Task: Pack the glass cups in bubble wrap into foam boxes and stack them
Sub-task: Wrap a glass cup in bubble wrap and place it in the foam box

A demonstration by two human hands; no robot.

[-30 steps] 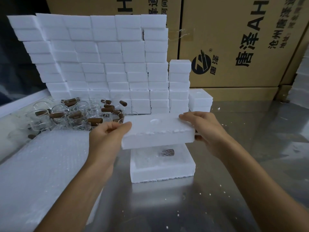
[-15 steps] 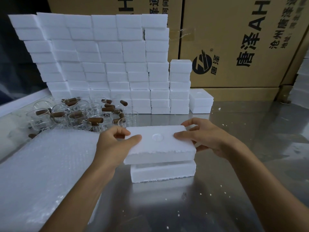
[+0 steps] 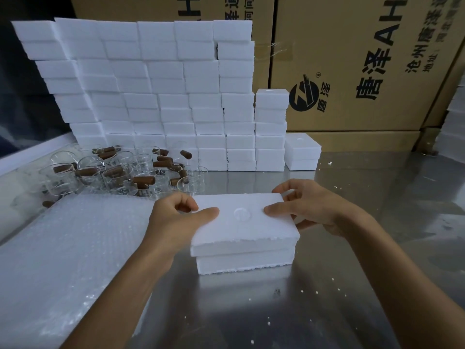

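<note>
A white foam lid [image 3: 247,226] sits on the foam box bottom [image 3: 245,263] at the table's middle, its left edge overhanging a little. My left hand [image 3: 176,219] grips the lid's left end, thumb on top. At the right end my right hand [image 3: 305,206] holds the lid, thumb on top and fingers round the far corner. The box's inside is hidden. Several glass cups with brown wooden handles [image 3: 118,172] lie in a heap at the back left. A sheet of bubble wrap [image 3: 65,250] covers the table on the left.
A tall wall of stacked foam boxes [image 3: 161,96] stands behind the cups, with a lower stack [image 3: 302,151] at its right end. Large cardboard cartons [image 3: 364,61] line the back. The steel table [image 3: 352,285] carries small foam crumbs.
Both hands have lowered the foam lid from above the open box bottom down onto it; the wrapped item seen inside a second ago is now covered.
</note>
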